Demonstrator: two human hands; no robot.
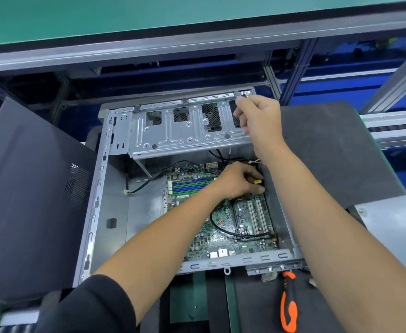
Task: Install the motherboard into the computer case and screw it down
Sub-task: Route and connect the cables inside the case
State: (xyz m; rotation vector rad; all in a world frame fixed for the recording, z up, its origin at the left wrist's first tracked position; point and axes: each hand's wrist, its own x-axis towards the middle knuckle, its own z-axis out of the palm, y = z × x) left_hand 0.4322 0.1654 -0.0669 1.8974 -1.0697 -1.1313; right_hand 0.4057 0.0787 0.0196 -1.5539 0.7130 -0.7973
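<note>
The motherboard (223,227) lies flat in the case (115,212), long axis running away from the viewer, bare floor to its left. The left hand (238,181) pinches a yellow connector (257,181) at the board's right edge. The right hand (259,118) grips the drive cage (185,135) with curled fingers.

Both hands reach forward: left (238,180) apparently pinching, right (259,118) raised, curled.

A dark foam-covered tabletop (329,150) spreads out under even, bright light. Beyond it runs a grey aluminium frame (293,75) with blue panels (341,92) behind, and a green shelf surface (101,18) crosses overhead.
</note>
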